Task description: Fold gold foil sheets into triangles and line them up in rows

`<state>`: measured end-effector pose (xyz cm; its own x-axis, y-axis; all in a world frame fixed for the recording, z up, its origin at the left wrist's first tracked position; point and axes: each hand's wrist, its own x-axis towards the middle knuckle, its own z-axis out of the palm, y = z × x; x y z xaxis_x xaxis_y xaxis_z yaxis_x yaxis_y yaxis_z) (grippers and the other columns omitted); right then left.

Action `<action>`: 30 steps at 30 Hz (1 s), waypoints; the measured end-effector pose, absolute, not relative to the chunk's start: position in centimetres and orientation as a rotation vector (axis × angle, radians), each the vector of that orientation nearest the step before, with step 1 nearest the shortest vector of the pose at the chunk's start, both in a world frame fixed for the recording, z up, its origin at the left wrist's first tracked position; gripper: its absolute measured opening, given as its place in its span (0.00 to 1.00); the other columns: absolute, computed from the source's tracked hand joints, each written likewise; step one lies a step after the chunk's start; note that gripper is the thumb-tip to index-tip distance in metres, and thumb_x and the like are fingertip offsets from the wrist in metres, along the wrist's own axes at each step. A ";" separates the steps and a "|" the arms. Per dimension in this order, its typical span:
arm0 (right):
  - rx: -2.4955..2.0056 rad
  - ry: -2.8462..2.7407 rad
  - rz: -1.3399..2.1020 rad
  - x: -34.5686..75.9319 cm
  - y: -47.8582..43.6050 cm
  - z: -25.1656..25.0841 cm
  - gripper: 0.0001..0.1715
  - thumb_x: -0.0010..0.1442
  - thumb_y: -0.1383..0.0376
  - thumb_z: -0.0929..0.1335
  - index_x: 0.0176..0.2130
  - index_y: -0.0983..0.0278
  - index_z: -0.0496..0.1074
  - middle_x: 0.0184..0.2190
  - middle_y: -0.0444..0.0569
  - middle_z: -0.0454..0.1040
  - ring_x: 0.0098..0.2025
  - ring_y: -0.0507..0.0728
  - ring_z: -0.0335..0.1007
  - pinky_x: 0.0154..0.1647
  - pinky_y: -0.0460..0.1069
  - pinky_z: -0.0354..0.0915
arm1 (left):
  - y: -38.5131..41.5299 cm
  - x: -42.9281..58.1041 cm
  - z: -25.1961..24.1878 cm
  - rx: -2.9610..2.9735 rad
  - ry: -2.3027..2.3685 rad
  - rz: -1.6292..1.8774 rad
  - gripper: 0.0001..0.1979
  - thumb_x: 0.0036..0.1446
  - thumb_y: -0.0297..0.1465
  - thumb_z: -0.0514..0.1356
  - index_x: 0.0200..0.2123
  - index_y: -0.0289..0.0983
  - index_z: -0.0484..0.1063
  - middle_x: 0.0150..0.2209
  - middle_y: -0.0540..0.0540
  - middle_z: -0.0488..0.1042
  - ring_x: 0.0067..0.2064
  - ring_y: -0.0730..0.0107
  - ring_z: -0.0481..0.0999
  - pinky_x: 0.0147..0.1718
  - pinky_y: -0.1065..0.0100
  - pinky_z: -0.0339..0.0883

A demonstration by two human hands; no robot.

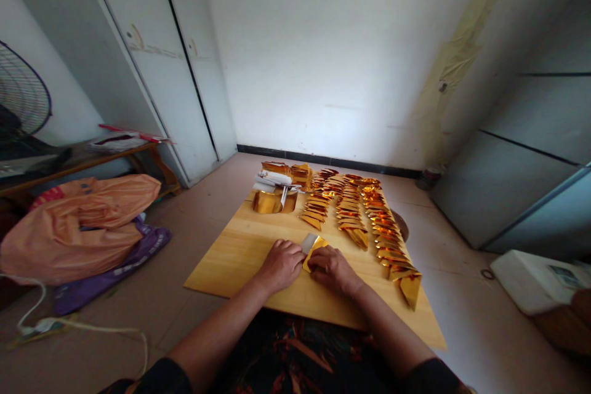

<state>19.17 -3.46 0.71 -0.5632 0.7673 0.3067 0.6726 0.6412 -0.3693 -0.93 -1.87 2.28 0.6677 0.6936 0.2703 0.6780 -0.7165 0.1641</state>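
Note:
A sheet of gold foil paper, partly folded with a pale grey-white section at its upper left, lies on the wooden board in front of me. My left hand has its curled fingertips on the sheet's left edge. On the sheet's right side, the bent fingers of my right hand grip the foil and hide part of it. Rows of folded gold foil pieces overlap across the board's right half. Toward the back left lies flat gold foil, with white paper rolls just beyond it.
A grey cabinet and a fan stand to the left. An orange bag, a purple bag and a white cord are on the floor. At right are a refrigerator and a white box.

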 end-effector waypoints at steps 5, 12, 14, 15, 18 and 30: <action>-1.049 -2.409 0.346 19.6 -3.2 0.6 0.06 0.56 0.66 0.70 0.37 0.59 0.75 0.39 0.47 0.75 0.41 0.55 0.68 0.44 0.49 0.60 | -2.4 -1.2 2.4 2.854 1.135 0.516 0.08 0.58 0.29 0.56 0.41 0.42 0.73 0.38 0.48 0.75 0.43 0.65 0.69 0.44 0.61 0.56; -0.995 -2.373 0.351 19.6 -3.2 0.7 0.05 0.58 0.66 0.68 0.36 0.60 0.75 0.38 0.48 0.75 0.40 0.55 0.68 0.43 0.49 0.61 | -2.3 -1.6 1.9 2.911 1.096 0.543 0.06 0.59 0.32 0.57 0.39 0.44 0.73 0.40 0.50 0.75 0.43 0.66 0.68 0.45 0.59 0.54; -0.951 -2.361 0.377 19.7 -3.1 0.7 0.06 0.58 0.66 0.68 0.37 0.60 0.75 0.37 0.48 0.75 0.40 0.55 0.69 0.43 0.49 0.62 | -2.1 -1.6 1.5 2.929 1.102 0.574 0.05 0.59 0.33 0.58 0.38 0.45 0.74 0.39 0.50 0.75 0.42 0.66 0.68 0.44 0.60 0.54; -0.929 -2.356 0.392 19.8 -3.0 0.6 0.06 0.58 0.66 0.67 0.37 0.61 0.75 0.37 0.48 0.75 0.40 0.55 0.69 0.43 0.49 0.62 | -2.0 -1.5 1.3 2.940 1.107 0.594 0.05 0.59 0.33 0.59 0.37 0.44 0.74 0.38 0.50 0.75 0.42 0.66 0.68 0.43 0.60 0.53; -0.890 -2.336 0.446 19.9 -2.7 0.5 0.06 0.58 0.66 0.67 0.37 0.61 0.75 0.37 0.49 0.75 0.40 0.55 0.70 0.44 0.49 0.63 | -1.9 -1.4 0.7 2.971 1.113 0.662 0.05 0.59 0.33 0.58 0.35 0.43 0.75 0.36 0.50 0.75 0.40 0.67 0.68 0.42 0.60 0.53; -0.909 -2.229 0.458 20.5 -3.1 0.1 0.10 0.60 0.69 0.65 0.37 0.60 0.76 0.45 0.51 0.72 0.48 0.56 0.67 0.49 0.52 0.65 | -1.9 -1.1 0.6 2.969 1.118 0.826 0.07 0.60 0.32 0.58 0.31 0.43 0.74 0.33 0.53 0.76 0.36 0.70 0.68 0.40 0.62 0.52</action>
